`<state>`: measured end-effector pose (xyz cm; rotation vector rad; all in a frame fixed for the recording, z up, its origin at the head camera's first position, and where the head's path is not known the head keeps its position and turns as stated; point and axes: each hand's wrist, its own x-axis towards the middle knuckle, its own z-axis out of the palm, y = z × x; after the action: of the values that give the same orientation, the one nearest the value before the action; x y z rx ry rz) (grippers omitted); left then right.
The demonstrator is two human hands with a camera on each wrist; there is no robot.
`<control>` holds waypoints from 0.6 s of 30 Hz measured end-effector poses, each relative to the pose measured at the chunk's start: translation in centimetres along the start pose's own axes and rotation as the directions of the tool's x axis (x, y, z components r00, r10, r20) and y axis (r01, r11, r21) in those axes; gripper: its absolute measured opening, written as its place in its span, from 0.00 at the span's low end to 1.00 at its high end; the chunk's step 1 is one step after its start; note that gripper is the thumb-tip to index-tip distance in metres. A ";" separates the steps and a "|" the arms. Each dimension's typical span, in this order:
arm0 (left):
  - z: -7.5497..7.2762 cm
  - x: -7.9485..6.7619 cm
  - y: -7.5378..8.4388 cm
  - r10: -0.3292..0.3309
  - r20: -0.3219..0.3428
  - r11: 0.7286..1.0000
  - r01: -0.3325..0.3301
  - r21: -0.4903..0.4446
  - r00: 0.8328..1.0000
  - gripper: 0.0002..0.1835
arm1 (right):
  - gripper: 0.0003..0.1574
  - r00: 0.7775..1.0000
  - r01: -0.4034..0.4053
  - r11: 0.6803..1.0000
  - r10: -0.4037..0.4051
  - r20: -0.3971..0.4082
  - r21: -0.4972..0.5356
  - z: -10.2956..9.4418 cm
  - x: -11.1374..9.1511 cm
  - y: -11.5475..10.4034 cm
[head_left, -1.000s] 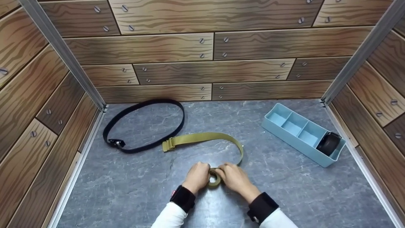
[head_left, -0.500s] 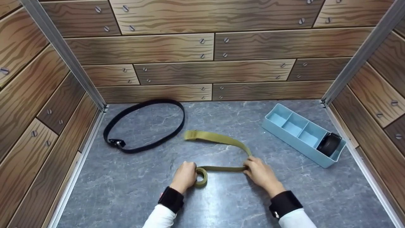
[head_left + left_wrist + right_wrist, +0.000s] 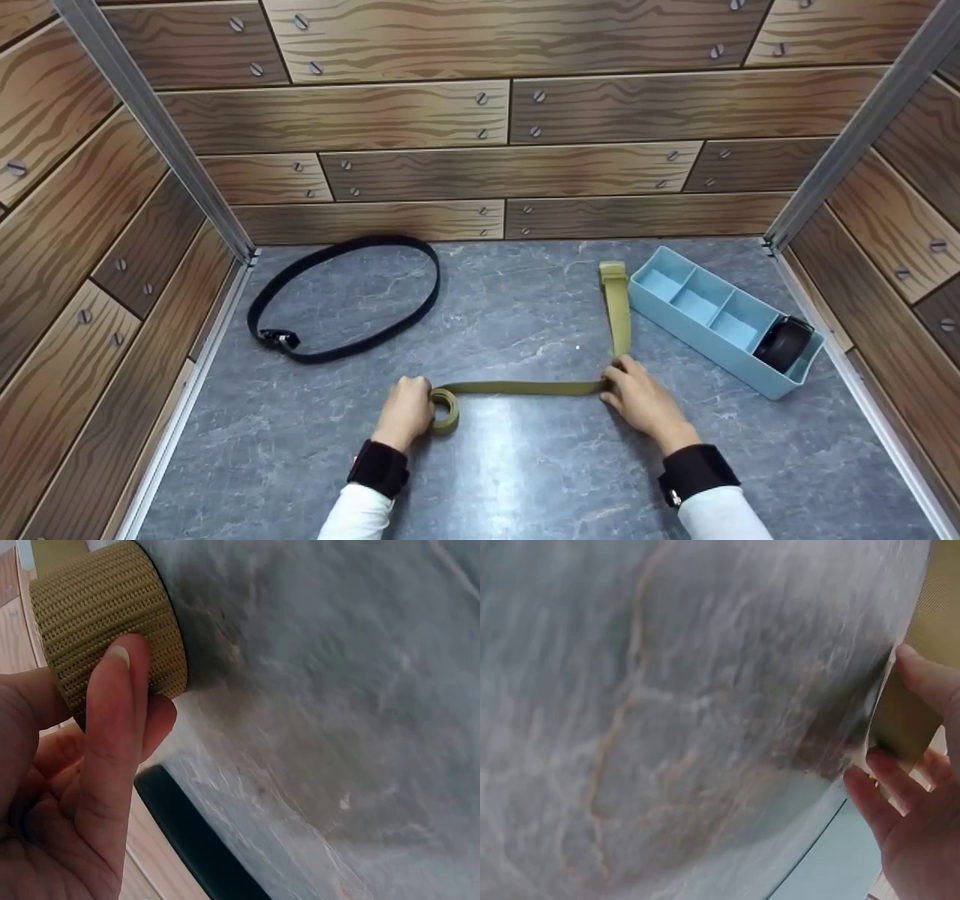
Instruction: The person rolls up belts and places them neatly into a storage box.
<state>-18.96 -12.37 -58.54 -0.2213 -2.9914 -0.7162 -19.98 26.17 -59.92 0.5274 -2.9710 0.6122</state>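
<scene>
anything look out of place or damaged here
Nothing looks spilled or visibly damaged. Mildly odd: the blue box sits askew to the back wall, while the olive strap is only partly coiled.

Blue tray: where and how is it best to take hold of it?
Probably by the middle of its near long wall, from above and the near side: the wall looks thin, and the compartments behind it open upward, while the black thing sits at the right end.

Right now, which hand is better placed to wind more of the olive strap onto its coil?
The left hand, I think: it grips the coil itself. The right hand holds the olive strap farther along, near the blue box, so it seems suited to guiding.
</scene>
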 end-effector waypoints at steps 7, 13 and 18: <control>0.1 -0.1 -0.3 0.005 -0.019 1.000 -0.005 0.004 1.000 0.07 | 0.16 1.000 0.002 0.998 -0.002 0.000 -0.069 -0.6 0.0 0.3; 0.1 -0.1 -0.1 -0.006 -0.039 1.000 0.006 0.008 0.999 0.07 | 0.26 0.998 -0.062 0.984 0.061 -0.011 -0.166 -1.9 -0.1 0.1; 0.2 -0.1 0.2 -0.014 -0.062 1.000 0.016 0.018 0.998 0.07 | 0.29 0.990 -0.122 0.971 0.132 0.037 -0.203 -2.2 -0.4 -0.3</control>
<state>-18.85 -12.14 -58.63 -0.1727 -2.9431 -0.6830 -19.52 26.90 -57.85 0.3428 -3.0851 0.3050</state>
